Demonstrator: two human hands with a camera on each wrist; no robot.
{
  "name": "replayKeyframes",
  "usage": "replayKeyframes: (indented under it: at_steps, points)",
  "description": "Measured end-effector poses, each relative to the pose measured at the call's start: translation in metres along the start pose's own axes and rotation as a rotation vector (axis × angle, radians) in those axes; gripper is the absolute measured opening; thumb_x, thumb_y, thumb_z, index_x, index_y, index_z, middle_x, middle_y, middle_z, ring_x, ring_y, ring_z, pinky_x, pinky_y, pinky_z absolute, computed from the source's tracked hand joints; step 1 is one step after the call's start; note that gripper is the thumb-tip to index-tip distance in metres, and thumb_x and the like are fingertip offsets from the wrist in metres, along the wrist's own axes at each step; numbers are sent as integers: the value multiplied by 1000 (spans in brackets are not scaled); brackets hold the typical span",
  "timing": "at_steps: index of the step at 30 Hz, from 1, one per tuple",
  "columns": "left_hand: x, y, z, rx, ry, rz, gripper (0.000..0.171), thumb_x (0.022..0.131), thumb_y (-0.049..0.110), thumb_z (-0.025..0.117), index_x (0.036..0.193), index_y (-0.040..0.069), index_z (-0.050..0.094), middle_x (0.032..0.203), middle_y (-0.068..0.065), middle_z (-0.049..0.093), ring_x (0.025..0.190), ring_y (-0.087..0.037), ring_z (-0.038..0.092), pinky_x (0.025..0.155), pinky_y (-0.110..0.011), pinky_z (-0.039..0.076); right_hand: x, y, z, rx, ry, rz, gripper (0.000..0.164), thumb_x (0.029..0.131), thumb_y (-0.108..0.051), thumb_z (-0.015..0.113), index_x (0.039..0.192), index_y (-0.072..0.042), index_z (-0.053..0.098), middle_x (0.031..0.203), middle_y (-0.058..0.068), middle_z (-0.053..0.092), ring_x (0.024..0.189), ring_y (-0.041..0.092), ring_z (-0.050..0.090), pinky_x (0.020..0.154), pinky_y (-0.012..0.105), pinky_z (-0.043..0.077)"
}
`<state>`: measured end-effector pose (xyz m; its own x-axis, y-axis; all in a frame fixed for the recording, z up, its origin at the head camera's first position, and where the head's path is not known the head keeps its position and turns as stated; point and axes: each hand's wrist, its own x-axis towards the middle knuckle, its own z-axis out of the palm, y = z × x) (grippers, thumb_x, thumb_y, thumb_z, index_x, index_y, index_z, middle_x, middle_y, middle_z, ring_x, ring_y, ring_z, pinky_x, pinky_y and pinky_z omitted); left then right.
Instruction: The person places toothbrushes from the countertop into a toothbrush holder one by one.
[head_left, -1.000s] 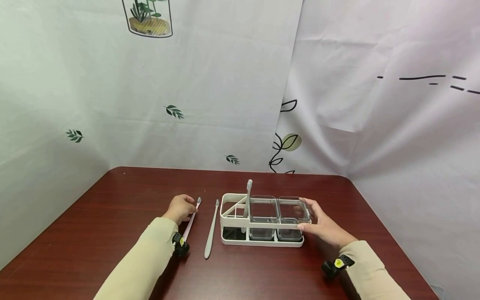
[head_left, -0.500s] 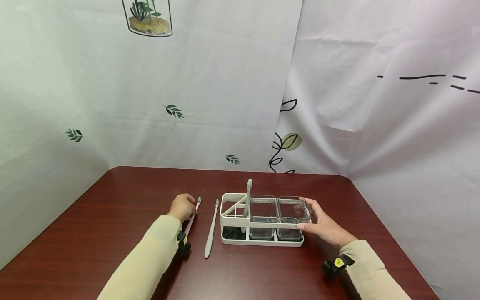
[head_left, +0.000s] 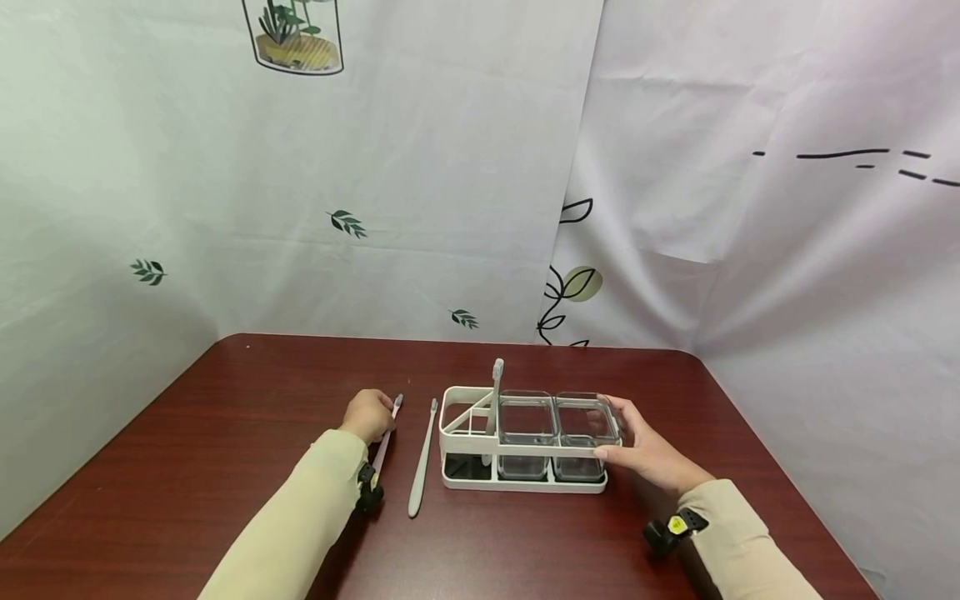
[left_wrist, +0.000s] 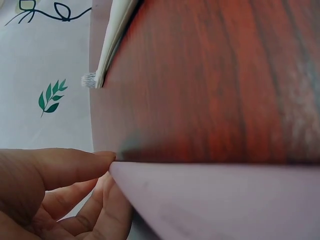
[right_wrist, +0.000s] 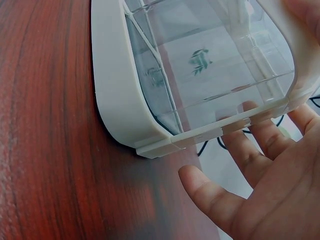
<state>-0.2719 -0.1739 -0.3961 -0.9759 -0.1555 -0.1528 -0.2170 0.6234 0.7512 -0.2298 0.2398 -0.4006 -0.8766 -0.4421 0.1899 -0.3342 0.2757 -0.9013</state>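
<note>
My left hand (head_left: 367,415) pinches a pale pink toothbrush (head_left: 382,454) near its neck, at the left of the head view. Close up in the left wrist view, the pink handle (left_wrist: 225,195) runs away from the thumb and fingertips. A grey-white toothbrush (head_left: 422,462) lies on the table just to the right. Beside that stands a white toothbrush holder (head_left: 468,446) with one upright toothbrush (head_left: 496,392) in it. My right hand (head_left: 656,458) grips the holder's right end, thumb at the front rail. Seen from the right wrist, several fingers (right_wrist: 240,150) spread along that end.
Two clear cups, a left one (head_left: 527,417) and a right one (head_left: 588,421), sit in the holder. The dark red wooden table (head_left: 247,417) ends at a printed white cloth (head_left: 420,167) behind and at both sides.
My left hand has shifted slightly to the right along the pink toothbrush, with its fingers closing in at the neck. My right hand and the holder have stayed in place.
</note>
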Motion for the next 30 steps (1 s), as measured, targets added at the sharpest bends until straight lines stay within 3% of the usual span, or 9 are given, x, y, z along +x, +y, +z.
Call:
replayKeyframes:
  at_steps: [3,10,20,30]
  points:
    - [0,0,0,-17,-4,-4,22,83,-11,62,105,-10,60,95,-22,60,65,-22,54,52,-28,48,0,1,0,3,-2,3,75,87,-7,69,145,1,21,139,33,39,128,51,37,88,19,47]
    - [3,-3,-2,-79,-10,-24,23,81,-12,64,105,-10,63,107,-26,59,85,-30,60,63,-36,56,0,0,1,3,-4,3,76,86,-8,69,144,0,21,138,33,40,127,50,38,87,21,48]
    - [5,-4,-6,-188,-3,-35,23,81,-15,62,104,-12,63,100,-24,60,91,-34,62,69,-41,57,-1,-1,1,-4,6,10,76,86,-8,70,144,1,21,138,32,40,126,47,40,87,21,48]
    - [3,4,-20,-374,-7,-23,28,84,-12,60,112,-14,59,88,-18,66,72,-18,63,66,-37,57,0,0,1,-3,6,7,76,86,-8,69,144,2,21,139,32,39,127,46,39,89,19,46]
